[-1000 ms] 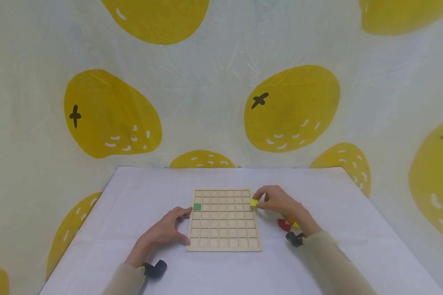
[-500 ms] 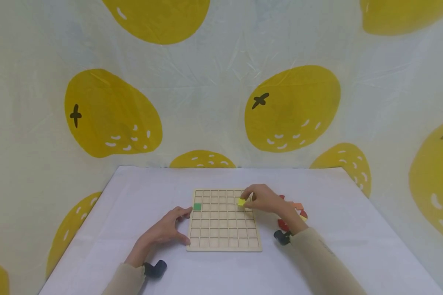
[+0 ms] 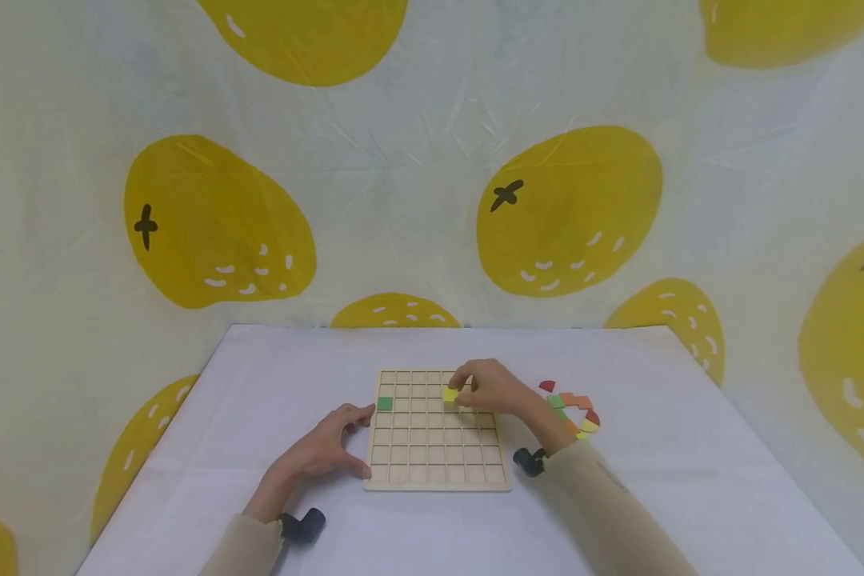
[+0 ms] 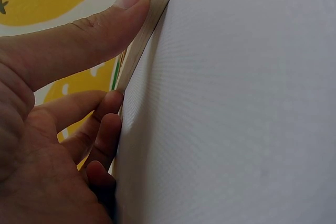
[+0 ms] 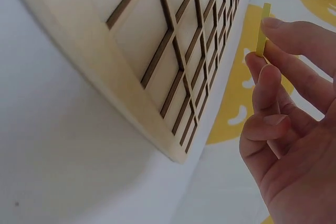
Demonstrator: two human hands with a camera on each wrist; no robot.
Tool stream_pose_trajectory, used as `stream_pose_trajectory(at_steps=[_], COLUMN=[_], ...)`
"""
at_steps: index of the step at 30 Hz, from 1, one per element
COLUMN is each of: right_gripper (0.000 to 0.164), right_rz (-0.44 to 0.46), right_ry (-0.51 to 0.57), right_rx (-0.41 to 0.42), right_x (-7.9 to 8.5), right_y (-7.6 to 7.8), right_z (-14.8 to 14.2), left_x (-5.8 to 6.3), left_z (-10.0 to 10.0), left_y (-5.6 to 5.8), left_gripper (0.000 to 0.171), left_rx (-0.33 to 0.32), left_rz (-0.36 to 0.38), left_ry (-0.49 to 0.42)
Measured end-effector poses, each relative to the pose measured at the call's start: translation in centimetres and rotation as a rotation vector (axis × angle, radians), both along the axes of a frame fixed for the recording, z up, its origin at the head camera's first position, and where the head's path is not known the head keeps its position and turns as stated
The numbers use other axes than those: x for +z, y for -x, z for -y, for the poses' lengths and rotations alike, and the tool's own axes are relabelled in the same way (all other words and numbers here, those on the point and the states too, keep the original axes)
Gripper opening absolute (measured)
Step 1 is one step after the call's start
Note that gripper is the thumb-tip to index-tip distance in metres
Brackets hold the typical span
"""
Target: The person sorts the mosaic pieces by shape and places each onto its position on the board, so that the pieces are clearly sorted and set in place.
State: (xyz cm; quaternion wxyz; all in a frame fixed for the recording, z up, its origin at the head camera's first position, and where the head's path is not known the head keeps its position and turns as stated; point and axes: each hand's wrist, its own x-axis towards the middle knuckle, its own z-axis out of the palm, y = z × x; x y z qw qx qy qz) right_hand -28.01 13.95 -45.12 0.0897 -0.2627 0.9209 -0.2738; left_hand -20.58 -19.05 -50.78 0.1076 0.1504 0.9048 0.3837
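Observation:
A wooden grid board (image 3: 436, 474) lies flat on the white table. One green square tile (image 3: 385, 404) sits in a cell in its left column. My right hand (image 3: 491, 387) pinches a yellow square tile (image 3: 450, 394) above the board's upper part; the right wrist view shows that tile (image 5: 263, 30) edge-on between thumb and fingertips, apart from the board. Along the board's left side rests my left hand (image 3: 322, 445), thumb near the front corner and forefinger further back. In the left wrist view, the thumb (image 4: 100, 32) and fingertips touch the board's edge.
Right of the board lie loose flat pieces: an orange piece (image 3: 582, 402), a red quarter-round piece (image 3: 547, 386), a green piece (image 3: 555, 402) and several others, partly behind the right forearm. A fruit-print cloth (image 3: 403, 200) hangs behind the table's back edge.
My right hand has moved left with the yellow tile, from the board's right edge to over its inner cells. More loose pieces show beside the forearm. The left hand stays put.

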Motion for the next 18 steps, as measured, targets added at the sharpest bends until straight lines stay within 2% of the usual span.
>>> stream_pose_trajectory(at_steps=[11,18], right_gripper=[0.022,0.021], right_rz=[-0.004,-0.007], right_ry=[-0.011,-0.009], right_rx=[0.029,0.032], right_x=[-0.2,-1.1], right_y=[0.2,0.4], right_z=[2.3,3.5], left_x=[0.0,-0.2], left_z=[0.2,0.3], left_y=[0.1,0.1], left_gripper=[0.108,0.108], left_rx=[-0.019,-0.029], left_rz=[0.003,-0.005], left_ry=[-0.023,-0.017])
